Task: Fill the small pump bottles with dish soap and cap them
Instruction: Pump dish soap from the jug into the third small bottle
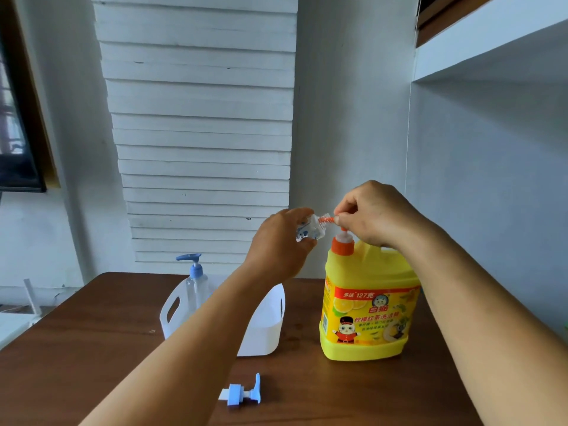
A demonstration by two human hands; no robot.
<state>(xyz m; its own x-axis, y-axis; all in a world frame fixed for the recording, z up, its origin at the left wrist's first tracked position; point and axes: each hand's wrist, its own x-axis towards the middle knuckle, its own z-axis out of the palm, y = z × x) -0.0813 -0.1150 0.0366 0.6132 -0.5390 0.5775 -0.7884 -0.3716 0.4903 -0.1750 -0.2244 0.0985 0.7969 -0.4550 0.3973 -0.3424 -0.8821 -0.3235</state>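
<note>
Hands meet above the jug (367,305): left hand (278,244) grips a small bottle (309,230) at the nozzle (328,219); right hand (373,212) pinches the pump head.

White basket (264,333) on brown table (92,348).

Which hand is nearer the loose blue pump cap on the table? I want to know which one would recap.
Left. The left hand holds the small bottle above the basket, up from the blue pump cap; the right hand is farther right, on the jug's pump.
</note>
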